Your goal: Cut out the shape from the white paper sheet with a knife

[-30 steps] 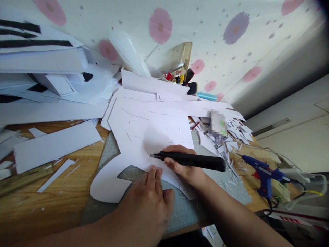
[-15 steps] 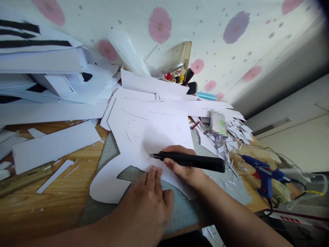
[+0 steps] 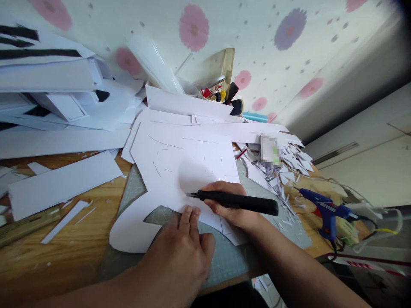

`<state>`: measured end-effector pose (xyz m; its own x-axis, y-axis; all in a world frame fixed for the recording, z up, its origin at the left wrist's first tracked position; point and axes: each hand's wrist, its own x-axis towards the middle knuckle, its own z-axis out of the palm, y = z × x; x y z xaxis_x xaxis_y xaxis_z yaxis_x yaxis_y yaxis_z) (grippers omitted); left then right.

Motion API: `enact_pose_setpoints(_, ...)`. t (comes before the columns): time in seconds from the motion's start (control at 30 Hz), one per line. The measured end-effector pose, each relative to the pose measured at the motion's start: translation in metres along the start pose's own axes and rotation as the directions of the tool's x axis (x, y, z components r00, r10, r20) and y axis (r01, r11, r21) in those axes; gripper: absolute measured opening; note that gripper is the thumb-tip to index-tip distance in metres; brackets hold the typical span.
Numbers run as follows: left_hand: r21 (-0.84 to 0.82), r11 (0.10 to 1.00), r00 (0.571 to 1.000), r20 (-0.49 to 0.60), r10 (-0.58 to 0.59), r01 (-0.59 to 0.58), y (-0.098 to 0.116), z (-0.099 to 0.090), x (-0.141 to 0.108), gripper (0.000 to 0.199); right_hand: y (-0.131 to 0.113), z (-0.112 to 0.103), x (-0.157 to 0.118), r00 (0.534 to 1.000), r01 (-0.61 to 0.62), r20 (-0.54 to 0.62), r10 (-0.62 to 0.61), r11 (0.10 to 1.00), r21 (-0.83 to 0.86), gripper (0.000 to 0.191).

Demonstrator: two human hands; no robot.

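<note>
Hands hold slim black knife on curved white card.

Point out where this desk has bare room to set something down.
Bare wood lies left of the cutting mat, below the paper strip. A mat patch shows near the right hand. Paper offcuts and the glue gun crowd the right.

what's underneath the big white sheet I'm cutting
A grey-green cutting mat lies under the white sheet, showing through the curved cutout; the wooden table lies below. The mat's covered part is hidden.
</note>
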<state>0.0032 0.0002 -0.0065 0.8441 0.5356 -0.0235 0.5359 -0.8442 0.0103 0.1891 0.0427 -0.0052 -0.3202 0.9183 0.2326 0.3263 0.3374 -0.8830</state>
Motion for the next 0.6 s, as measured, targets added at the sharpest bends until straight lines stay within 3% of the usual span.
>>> enact_pose_setpoints(0.17, 0.042, 0.999, 1.000, 0.023, -0.003, 0.002, -0.002, -0.001, 0.000, 0.038, 0.002, -0.003, -0.002, 1.000, -0.008, -0.007, 0.008, 0.999, 0.034, 0.020)
enact_pose_setpoints(0.27, 0.038, 0.999, 1.000, -0.024, -0.011, 0.012, -0.002, 0.001, -0.001, 0.046, 0.003, -0.006, -0.003, 1.000, -0.019, 0.005, 0.019, 0.999, 0.044, 0.020)
enact_pose_setpoints(0.6, 0.006, 1.000, 0.998, -0.057, -0.014, 0.014, -0.005, 0.002, -0.001, 0.046, 0.003, -0.013, -0.005, 1.000, -0.026, 0.005, 0.026, 1.000, 0.013, 0.020)
